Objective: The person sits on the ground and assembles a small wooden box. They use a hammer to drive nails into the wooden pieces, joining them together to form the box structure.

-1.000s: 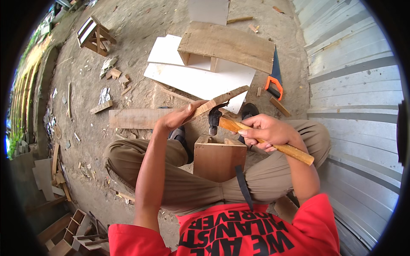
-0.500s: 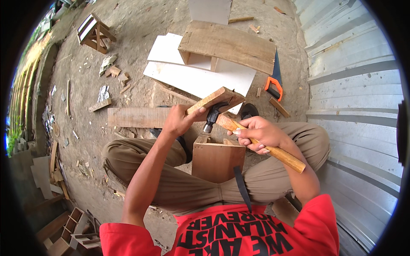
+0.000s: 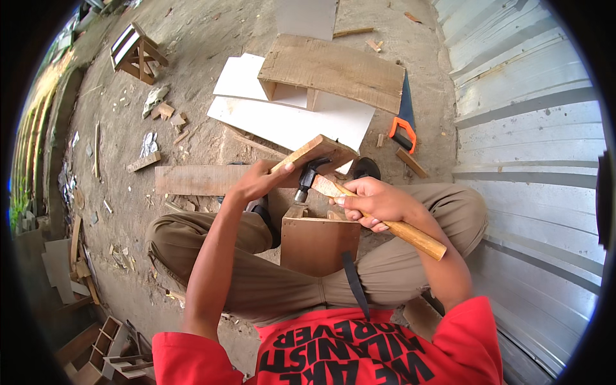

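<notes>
My left hand [image 3: 258,181] grips a short wooden board [image 3: 316,154], holding it tilted above a small brown wooden box [image 3: 319,242] that stands between my crossed legs. My right hand [image 3: 373,203] is closed around the wooden handle of a hammer [image 3: 359,204]. The hammer's dark metal head [image 3: 307,181] sits just under the board, right above the box's top edge.
On the dirt ground ahead lie a white panel [image 3: 290,119], a wide wooden plank [image 3: 333,70], a flat board [image 3: 192,179] and a handsaw with an orange handle [image 3: 403,125]. A corrugated metal wall [image 3: 520,128] runs along my right. Wood scraps and small crates lie at left.
The hammer head has come down from beside the board to just above the box. My left hand and the board shifted slightly right.
</notes>
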The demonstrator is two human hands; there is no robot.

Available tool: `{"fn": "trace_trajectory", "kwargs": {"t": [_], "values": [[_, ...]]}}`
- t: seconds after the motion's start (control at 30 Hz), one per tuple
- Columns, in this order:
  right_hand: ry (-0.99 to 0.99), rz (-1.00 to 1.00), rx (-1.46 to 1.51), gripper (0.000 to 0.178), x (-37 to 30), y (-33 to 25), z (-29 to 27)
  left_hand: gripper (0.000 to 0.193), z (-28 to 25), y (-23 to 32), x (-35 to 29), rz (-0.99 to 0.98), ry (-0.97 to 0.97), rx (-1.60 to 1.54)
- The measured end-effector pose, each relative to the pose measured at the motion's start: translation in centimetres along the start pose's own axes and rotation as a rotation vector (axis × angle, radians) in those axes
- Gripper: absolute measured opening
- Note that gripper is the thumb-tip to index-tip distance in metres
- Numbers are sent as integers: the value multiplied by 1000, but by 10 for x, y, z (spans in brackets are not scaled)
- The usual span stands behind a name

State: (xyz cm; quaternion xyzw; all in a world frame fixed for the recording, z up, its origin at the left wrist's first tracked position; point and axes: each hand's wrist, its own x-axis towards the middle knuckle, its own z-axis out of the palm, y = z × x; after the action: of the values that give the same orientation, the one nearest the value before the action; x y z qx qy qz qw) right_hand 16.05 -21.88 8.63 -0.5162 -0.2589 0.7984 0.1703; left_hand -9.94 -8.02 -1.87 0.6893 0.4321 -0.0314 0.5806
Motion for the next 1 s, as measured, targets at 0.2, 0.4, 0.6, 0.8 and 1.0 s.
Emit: {"fn": "trace_trajectory", "kwargs": {"t": [0.2, 0.4, 0.6, 0.8, 1.0], "values": [[89, -178, -356, 24, -11, 11, 16, 98, -13, 9, -3, 69, -183, -527], [243, -446, -689, 26, -20, 14, 31, 85, -4, 10, 5, 265, -170, -207], [395, -406, -788, 26, -14, 24, 53, 73, -4, 9, 4, 205, -105, -233], [620, -530, -693, 29, 3, 28, 34, 64, 0, 1, 13, 144, 130, -394], [389, -477, -41, 36, 13, 30, 19, 63, 17, -1, 19, 195, 170, -653]]}}
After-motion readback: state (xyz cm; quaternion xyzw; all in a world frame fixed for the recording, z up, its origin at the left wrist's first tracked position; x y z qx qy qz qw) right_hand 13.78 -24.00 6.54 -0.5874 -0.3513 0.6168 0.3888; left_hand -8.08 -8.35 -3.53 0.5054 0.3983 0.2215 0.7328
